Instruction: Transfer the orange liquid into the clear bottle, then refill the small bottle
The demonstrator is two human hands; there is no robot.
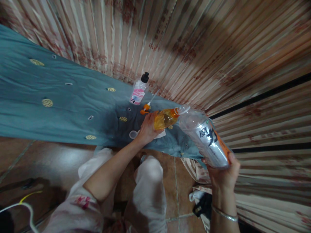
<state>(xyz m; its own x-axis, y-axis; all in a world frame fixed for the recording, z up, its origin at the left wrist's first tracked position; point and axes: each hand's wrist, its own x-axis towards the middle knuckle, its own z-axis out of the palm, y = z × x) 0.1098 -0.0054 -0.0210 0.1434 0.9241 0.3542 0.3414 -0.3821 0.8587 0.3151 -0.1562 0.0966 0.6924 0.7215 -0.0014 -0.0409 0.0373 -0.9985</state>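
Observation:
My left hand [147,127] is wrapped round an orange see-through bottle [166,118], tilted with its neck to the right. In my right hand [224,166] is a large clear bottle [213,142] with a silver and orange label, gripped near its base. That bottle leans left, its mouth meeting the neck of the orange bottle. Beyond my left hand, an orange pump top [145,109] with a clear tube lies on the cloth. A small clear round cap [133,134] is beside my wrist. Something white and flat, partly hidden, lies beneath the orange bottle.
A clear pump bottle [139,90] with a pink label and black top stands at the back of the teal cloth [73,106]. A pleated curtain [136,38] hangs behind and to the right. Clothes [202,202] lie on the tiled floor, lower right. A white cable [30,212] is lower left.

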